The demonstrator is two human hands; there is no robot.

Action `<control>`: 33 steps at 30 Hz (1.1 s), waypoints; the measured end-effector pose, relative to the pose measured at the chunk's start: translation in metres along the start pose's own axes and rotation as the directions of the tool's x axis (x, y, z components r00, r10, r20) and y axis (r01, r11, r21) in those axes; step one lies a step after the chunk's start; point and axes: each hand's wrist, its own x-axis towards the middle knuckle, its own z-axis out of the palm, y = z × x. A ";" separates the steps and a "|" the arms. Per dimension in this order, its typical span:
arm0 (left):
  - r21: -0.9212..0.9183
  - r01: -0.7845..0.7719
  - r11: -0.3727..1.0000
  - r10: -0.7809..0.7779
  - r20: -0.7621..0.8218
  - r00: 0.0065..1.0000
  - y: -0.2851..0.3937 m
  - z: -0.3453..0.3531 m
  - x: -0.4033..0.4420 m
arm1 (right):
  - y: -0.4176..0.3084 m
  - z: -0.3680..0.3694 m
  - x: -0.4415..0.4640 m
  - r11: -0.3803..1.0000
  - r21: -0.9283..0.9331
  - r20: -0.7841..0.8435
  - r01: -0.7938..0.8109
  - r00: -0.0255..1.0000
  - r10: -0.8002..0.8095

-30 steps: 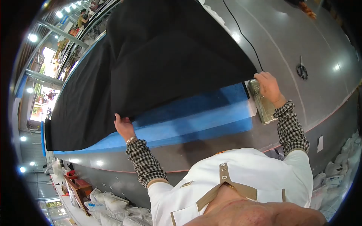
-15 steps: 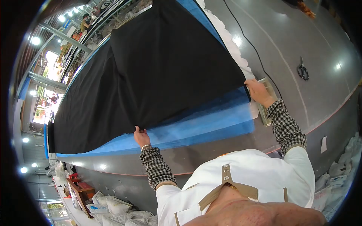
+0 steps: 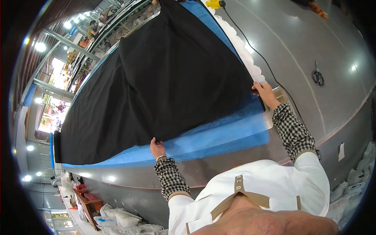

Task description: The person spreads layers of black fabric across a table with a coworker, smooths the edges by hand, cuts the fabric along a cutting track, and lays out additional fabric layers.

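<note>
A wide black cloth (image 3: 184, 74) lies over blue sheeting (image 3: 219, 137) on the grey table, with a few folds running along its left part. My left hand (image 3: 158, 149) pinches the cloth's near edge, fingers closed on it. At the cloth's right corner, my right hand (image 3: 266, 94) grips the edge between thumb and fingers. White scalloped paper (image 3: 250, 64) shows along the right side, under the layers. Just beside my right hand sits a clear, flat bar-like block (image 3: 281, 95), partly hidden by the wrist.
Black scissors (image 3: 318, 75) lie on the grey table (image 3: 297, 35) to the right. A black cable (image 3: 258, 53) runs from a yellow device (image 3: 214, 4) at the top edge past my right hand. White bags (image 3: 117, 217) are piled below the table. A person (image 3: 93, 30) is far back left.
The view has shifted slightly, bringing the yellow device into sight. My hands are a little closer together, the right one moved slightly leftward along the cloth. Both still hold the edge.
</note>
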 end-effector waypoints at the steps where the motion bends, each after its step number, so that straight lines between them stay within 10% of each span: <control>1: 0.004 -0.002 1.000 0.002 -0.002 1.000 0.000 -0.001 0.000 | 0.000 0.001 0.000 0.999 0.032 -0.012 -0.002 1.000 0.003; 22: 0.119 -0.106 0.987 0.111 -0.035 0.993 -0.013 -0.005 0.011 | 0.002 -0.010 -0.009 0.955 -0.261 -0.129 0.143 0.975 -0.181; 28: 0.087 -0.124 0.988 0.126 -0.022 0.992 -0.014 -0.002 0.010 | 0.002 -0.011 -0.014 0.805 -0.445 -0.004 0.391 0.899 -0.438; 31: 0.083 -0.119 0.989 0.122 -0.028 0.992 -0.012 0.006 0.004 | 0.010 -0.009 -0.014 0.551 -0.558 0.093 0.621 0.706 -0.702; 33: 0.071 -0.106 0.992 0.108 -0.025 0.994 -0.010 0.012 0.000 | 0.013 -0.014 -0.018 0.499 -0.685 0.188 0.531 0.791 -0.583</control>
